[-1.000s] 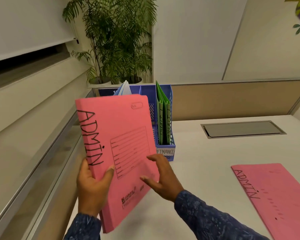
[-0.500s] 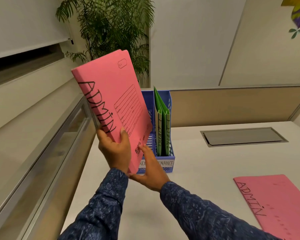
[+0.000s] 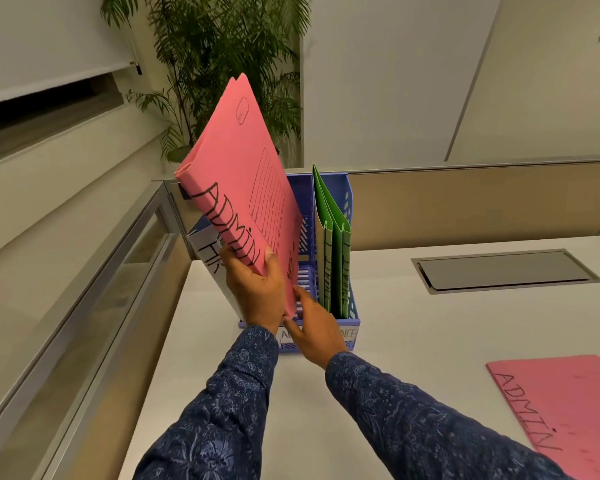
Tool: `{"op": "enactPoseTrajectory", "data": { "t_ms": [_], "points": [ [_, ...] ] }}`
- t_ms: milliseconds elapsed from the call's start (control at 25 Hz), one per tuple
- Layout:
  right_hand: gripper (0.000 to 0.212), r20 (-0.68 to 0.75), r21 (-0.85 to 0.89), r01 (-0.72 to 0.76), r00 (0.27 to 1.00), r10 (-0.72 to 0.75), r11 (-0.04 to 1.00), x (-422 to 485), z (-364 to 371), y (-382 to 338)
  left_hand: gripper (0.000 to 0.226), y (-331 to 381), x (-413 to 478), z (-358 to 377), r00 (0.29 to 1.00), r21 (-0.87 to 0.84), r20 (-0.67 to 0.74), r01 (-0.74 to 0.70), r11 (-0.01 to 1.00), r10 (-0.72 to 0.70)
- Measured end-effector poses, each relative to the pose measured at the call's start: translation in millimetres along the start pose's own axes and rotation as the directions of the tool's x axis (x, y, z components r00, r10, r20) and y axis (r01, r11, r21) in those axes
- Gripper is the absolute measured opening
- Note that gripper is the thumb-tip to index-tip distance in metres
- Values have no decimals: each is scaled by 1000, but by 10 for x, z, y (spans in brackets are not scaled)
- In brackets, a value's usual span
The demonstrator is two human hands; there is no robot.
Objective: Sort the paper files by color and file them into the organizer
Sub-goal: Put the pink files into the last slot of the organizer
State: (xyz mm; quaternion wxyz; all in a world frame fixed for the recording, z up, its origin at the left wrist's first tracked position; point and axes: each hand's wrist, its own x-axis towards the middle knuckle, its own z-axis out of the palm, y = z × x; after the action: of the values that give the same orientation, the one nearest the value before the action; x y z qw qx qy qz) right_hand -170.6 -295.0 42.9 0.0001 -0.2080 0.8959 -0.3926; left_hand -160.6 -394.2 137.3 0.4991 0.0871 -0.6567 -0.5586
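Head view is showing the left hand gripping a pink file by the lower end of its spine, thumb on the front cover and fingers curling behind. The file, lettered "ADMIN", is tilting up and to the left, with its lower corner sitting at the front of the blue organizer, over the middle compartment. Both hands are covering that corner, so whether it is already inside the compartment cannot be told.

The right hand is reaching in at the same lower corner, with one finger lying along the file's edge. Whether this hand is pinching the file or only steadying it cannot be told.

Green files are standing upright in the right compartment. A pale file lettered "HR" is leaning at the organizer's left side, mostly hidden behind the pink file. The front labels are largely blocked by the right hand and only fragments are showing.

A second pink file, also lettered "ADMIN", is lying flat on the white surface, well apart from the organizer, and the frame edge is cutting off its right and lower parts. A potted plant is standing behind the organizer.
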Motion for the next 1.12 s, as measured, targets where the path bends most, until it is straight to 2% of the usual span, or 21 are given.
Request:
{"op": "enactPoseTrajectory", "data": {
  "t_ms": [200,360,440,600,760,880,1000,1120],
  "points": [
    [50,-33,-55,-10,999,8,998,69,9,26,58,-139,11,11,994,75,90,50,996,-56],
    [50,-12,-90,-11,1000,10,996,27,63,13,48,-169,-9,-46,988,103,127,78,992,-91],
    [47,-22,-98,-13,1000,11,995,14,87,12,50,-181,-32,-80,987,149,126,79,986,-98],
    [50,-47,-37,7,999,-9,999,-45,66,10,62,-186,-96,-158,969,87,201,125,988,-140],
    [51,-89,-68,37,995,-43,997,-226,-9,56,59,-213,-288,-325,953,112,248,151,982,-175],
    [54,-87,-118,27,996,-37,993,-492,-113,169,57,-284,-595,-557,927,220,280,191,957,-249],
    [55,-70,-169,5,997,-17,986,-823,-261,330,56,-318,-952,-774,862,376,342,241,895,-375],
    [60,-36,-262,-19,999,10,965,-1147,-437,475,61,-299,-1269,-918,798,515,408,198,834,-442]
  ]
}}
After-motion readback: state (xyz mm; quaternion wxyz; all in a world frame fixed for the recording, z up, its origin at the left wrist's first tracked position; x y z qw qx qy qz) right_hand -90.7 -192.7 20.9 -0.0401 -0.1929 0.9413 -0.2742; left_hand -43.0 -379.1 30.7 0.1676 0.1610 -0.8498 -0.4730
